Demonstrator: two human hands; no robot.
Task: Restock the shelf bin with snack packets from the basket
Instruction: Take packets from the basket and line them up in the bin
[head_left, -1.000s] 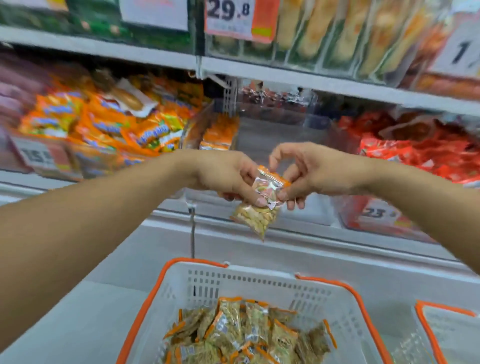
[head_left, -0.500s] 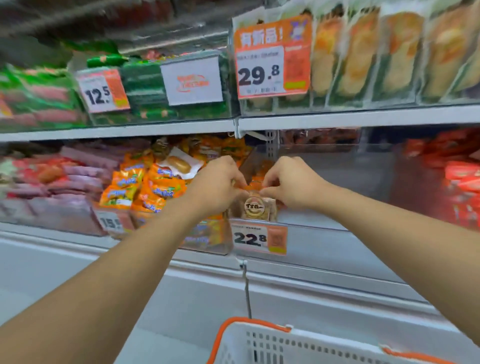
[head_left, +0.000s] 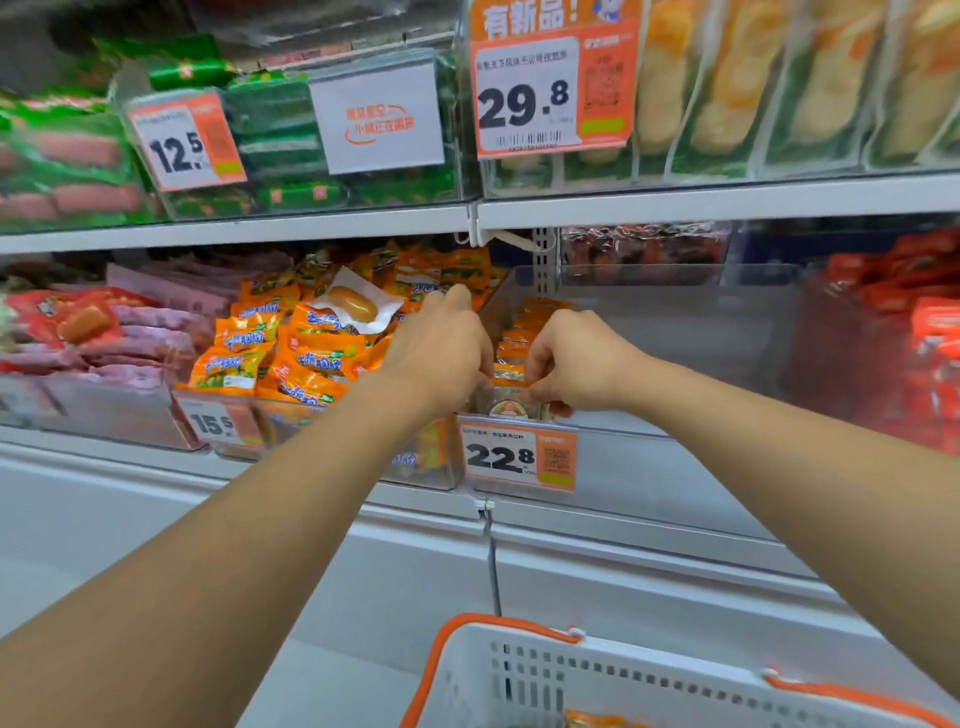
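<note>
Both hands reached into clear shelf bin (head_left: 675, 332) on middle shelf, at its front left corner. Left hand (head_left: 441, 353) and right hand (head_left: 574, 364) each pinched top of one snack packet (head_left: 511, 408), fingers curled, packet upright just behind bin's front wall, above 22.8 price tag (head_left: 519, 457). Row of orange-topped packets (head_left: 519, 338) stood behind it along bin's left wall. Orange packets (head_left: 306, 353) heaped in neighbouring bin to left. White basket (head_left: 597, 675) with orange rim sat below, at bottom edge of view
</note>
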